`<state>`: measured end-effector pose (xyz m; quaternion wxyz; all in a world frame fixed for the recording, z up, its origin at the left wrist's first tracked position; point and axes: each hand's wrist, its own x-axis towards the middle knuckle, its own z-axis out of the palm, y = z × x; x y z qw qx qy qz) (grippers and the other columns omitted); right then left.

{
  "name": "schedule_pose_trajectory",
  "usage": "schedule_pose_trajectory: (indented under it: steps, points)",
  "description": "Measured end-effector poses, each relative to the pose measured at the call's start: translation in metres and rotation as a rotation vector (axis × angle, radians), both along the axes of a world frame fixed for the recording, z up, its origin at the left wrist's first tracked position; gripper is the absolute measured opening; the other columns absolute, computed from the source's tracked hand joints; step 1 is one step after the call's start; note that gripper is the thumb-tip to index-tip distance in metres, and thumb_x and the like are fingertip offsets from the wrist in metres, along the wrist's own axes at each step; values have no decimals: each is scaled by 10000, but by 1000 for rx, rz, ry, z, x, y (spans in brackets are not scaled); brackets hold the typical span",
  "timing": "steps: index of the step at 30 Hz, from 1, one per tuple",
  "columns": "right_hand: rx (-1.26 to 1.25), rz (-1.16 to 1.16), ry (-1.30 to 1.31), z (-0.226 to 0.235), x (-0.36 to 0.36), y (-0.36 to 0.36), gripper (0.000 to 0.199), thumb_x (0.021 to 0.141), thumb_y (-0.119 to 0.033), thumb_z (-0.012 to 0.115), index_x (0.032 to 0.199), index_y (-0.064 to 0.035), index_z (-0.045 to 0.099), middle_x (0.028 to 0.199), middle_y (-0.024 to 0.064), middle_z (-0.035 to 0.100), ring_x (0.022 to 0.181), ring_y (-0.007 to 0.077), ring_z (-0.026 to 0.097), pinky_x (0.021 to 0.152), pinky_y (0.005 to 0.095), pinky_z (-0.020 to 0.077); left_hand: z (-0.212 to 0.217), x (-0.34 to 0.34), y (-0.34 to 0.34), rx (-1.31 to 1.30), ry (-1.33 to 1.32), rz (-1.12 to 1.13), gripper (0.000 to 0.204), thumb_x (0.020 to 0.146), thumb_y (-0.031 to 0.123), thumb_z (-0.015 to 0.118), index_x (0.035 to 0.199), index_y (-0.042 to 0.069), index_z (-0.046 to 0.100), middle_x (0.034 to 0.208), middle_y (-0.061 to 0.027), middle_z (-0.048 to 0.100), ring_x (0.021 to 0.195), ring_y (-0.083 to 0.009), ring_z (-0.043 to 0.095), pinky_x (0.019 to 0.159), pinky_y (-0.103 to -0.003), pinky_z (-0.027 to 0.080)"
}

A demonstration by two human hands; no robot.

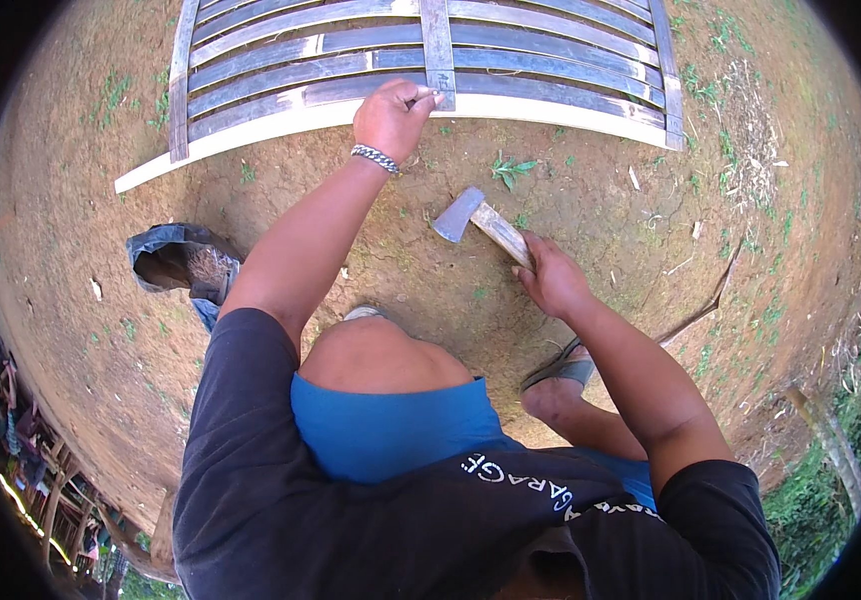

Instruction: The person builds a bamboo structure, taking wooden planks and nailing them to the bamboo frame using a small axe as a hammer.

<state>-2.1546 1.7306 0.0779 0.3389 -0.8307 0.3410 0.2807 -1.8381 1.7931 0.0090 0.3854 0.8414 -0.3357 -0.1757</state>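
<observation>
My right hand (556, 280) is wrapped round the wooden handle of a hatchet (463, 212), whose grey steel head points away to the left above the bare soil. Up ahead my left hand (391, 120), with a chain bracelet at its wrist, is closed in a pinch at the near end of the middle upright (438, 50) of a slatted panel (321, 68). Whatever its fingertips hold is too small to name. Along the panel's near edge runs a pale, fresh-looking strip (561, 108), which sticks out past the left upright.
To the left on the dirt ground stands an open dark bag (166, 235) with loose small pieces inside. A thin stick (716, 295) lies at the right, beyond my sandalled foot (561, 385). Small green weeds (513, 170) grow near the hatchet.
</observation>
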Motion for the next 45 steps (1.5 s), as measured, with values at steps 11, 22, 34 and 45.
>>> schedule_pose_trajectory:
  steps: [11, 22, 34, 45]
  points:
    - [61, -76, -118, -3, -5, -1, 548, 979, -271, 614, 1451, -59, 435, 1204, 253, 618, 1147, 411, 617, 973, 473, 498, -3, -11, -2, -62, -79, 56, 195, 870, 321, 780, 930, 136, 797, 931, -18, 728, 773, -215, 690, 671, -339, 540]
    - [124, -313, -665, 47, 92, -5, 332, 1071, -156, 433, 1378, -31, 459, 937, 54, 637, 707, 127, 593, 665, 313, 513, -6, -18, -1, -204, -158, 100, 111, 830, 242, 788, 847, 134, 773, 884, -10, 714, 786, -244, 689, 671, -370, 550]
    - [-96, -231, -442, 40, 128, -38, 462, 1049, -241, 489, 1447, -18, 411, 1109, 311, 655, 997, 488, 650, 869, 540, 505, -10, -13, -1, -176, -263, 72, 105, 844, 220, 772, 865, 117, 774, 917, -24, 735, 778, -237, 702, 678, -355, 563]
    - [-130, -177, -441, 37, 126, -36, 432, 1046, -224, 493, 1427, -33, 424, 1096, 315, 648, 967, 505, 643, 824, 546, 510, -18, -17, 1, -233, -270, 82, 78, 827, 197, 776, 831, 120, 763, 889, -15, 723, 768, -238, 694, 652, -367, 555]
